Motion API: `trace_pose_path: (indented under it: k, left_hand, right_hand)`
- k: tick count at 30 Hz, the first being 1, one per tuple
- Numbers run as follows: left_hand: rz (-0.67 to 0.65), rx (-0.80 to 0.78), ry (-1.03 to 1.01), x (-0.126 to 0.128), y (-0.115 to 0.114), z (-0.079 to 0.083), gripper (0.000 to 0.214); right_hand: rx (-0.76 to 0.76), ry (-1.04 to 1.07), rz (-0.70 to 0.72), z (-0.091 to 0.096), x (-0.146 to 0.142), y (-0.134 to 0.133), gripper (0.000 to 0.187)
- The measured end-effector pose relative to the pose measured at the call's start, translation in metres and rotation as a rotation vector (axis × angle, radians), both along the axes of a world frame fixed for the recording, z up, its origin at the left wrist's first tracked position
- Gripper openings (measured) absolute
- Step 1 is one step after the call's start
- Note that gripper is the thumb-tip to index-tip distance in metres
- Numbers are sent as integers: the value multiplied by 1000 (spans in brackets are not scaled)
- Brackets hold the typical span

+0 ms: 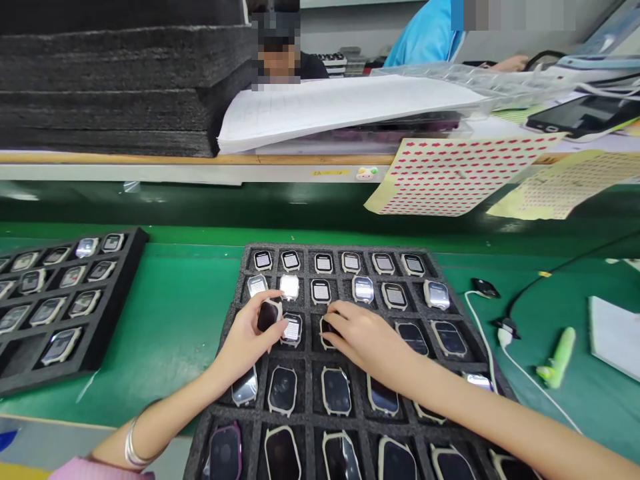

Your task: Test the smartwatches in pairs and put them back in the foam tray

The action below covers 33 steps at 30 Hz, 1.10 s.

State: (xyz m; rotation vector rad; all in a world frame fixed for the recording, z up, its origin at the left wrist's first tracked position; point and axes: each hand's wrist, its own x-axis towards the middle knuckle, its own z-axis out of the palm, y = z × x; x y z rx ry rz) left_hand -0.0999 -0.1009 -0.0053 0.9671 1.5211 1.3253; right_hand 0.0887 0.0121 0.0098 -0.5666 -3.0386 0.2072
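Observation:
A black foam tray (235, 313) in front of me holds rows of smartwatch bodies in pockets. Several in the far rows have lit screens, like the bright one (289, 287). The near rows are dark. My left hand (250, 340) is closed on a dark-screened watch body (267, 316), lifted just above the third row. My right hand (363, 337) lies over the same row, its fingertips pressed on another dark watch body (327, 330) still in its pocket.
A second foam tray of watch bodies (107, 320) lies at the left on the green belt (175, 313). A charging cable (483, 337), a green tool (557, 357) and white paper (615, 333) lie right. Sticker sheets (450, 177), stacked foam (110, 87) and other people are beyond.

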Motion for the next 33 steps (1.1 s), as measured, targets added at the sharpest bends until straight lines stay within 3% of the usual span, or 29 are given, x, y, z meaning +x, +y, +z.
trace_pose_path:
  k: [5, 8, 11, 14, 17, 20, 23, 28, 33]
  left_hand:
    - [-52, -11, 56, 9, 2, -4, 38]
    - [-86, -24, 64, 13, 3, -4, 37]
    - [-139, -23, 107, 17, 4, -3, 35]
    - [-150, 0, 203, 20, 5, -1, 37]
    - [-117, 35, 284, 24, 8, 1, 42]
    - [-99, 53, 319, 30, 11, 3, 46]
    - [-101, 53, 295, 35, 12, 2, 47]
    - [-105, 8, 161, 37, 8, -5, 47]
    - [-106, -15, 74, 34, 2, -7, 47]
  right_hand:
    - [137, -61, -122, -5, -5, -20, 13]
    - [76, -54, -139, -6, -1, -18, 19]
    - [-158, 72, -183, -9, 7, -10, 27]
    - [-462, 243, -184, -6, 14, -2, 18]
    - [-819, 425, -130, 3, 18, 2, 9]
    - [-1183, 521, -207, 12, 20, 6, 15]
    - [-1322, 547, -305, 14, 21, 11, 25]
    - [-1582, 667, -244, 8, 24, 15, 52]
    - [-1628, 627, -164, 2, 26, 16, 45]
